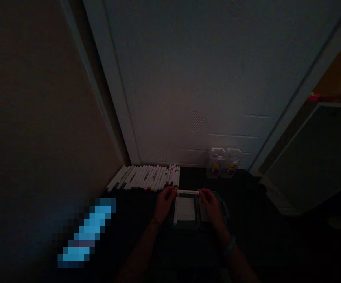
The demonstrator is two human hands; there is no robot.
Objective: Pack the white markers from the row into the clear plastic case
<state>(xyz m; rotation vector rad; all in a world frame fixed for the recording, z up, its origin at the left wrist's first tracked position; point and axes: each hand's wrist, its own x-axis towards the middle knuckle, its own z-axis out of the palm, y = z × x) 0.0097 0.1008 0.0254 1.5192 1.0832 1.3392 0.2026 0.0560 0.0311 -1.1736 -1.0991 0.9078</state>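
A white marker (188, 192) lies level between my two hands, above the far edge of an opened clear plastic case (185, 225). My left hand (166, 198) pinches the marker's left end. On its right end close the fingers of my right hand (208, 200). Inside the case's left half, a second white marker (175, 212) with a green tip rests along the left side, beside a white sheet or card (185, 209). My right hand partly covers the case's right half. The scene is dim, so finger detail is faint.
A long row of white markers (143, 178) with coloured ends lies against the wall at the back left. Two clear plastic cases with handles, a left one (216, 165) and a right one (231, 166), stand at the back right. A pixelated blue bright patch (87, 232) is at left.
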